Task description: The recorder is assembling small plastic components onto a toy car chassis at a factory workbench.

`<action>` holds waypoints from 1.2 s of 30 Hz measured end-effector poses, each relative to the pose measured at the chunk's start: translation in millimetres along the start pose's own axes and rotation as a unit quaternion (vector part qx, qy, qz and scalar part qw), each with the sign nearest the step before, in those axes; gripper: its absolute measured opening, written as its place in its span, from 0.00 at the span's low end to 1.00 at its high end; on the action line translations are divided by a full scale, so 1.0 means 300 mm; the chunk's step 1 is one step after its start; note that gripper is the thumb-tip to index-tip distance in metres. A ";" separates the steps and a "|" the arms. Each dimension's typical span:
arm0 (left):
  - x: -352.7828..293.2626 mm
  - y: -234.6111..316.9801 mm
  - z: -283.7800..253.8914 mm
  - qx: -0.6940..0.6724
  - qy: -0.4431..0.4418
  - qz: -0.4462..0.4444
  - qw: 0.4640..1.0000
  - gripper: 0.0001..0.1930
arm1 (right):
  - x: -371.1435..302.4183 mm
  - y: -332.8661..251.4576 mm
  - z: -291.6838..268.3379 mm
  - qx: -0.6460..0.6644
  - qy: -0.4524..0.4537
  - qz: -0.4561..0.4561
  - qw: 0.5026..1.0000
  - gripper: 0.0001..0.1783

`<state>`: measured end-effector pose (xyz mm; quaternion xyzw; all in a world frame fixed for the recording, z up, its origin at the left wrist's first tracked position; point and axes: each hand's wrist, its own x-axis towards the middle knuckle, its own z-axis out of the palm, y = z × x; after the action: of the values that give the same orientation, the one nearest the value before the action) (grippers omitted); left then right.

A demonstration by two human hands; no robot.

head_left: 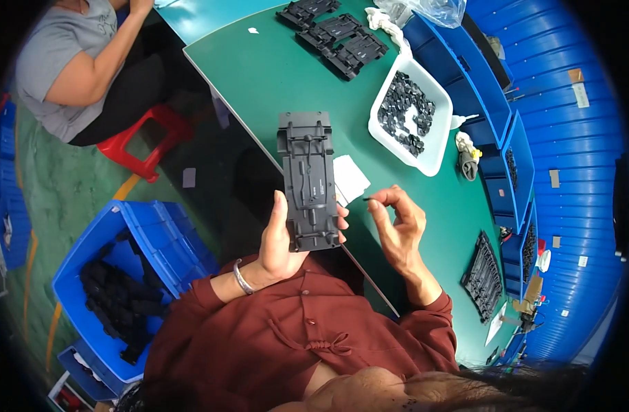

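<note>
Our left hand grips the near end of the dark plastic plate, thumb along its left edge and fingertips at its right, so the plate sits before our body with its long axis pointing away from us. To the right, our right hand pinches a small black piece between thumb and forefinger, apart from the plate, which lies leftward of those fingertips. Farther right and beyond, we see a white tray of dark bits.

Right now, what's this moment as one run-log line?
left hand: holding dark plastic chassis | right hand: pinching small dark piece | nearby: white tray, black parts inside
</note>
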<state>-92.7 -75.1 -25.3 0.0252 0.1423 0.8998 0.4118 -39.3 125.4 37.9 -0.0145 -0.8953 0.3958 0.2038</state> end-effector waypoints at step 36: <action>-0.002 -0.051 0.091 0.204 -0.017 0.048 0.978 0.40 | -0.063 -0.151 0.055 -0.191 0.026 -0.379 0.905 0.22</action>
<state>-76.7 -59.8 -3.4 0.1310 0.3146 0.8700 0.3562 -22.0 79.2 53.6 0.2768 -0.8862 0.1095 0.3549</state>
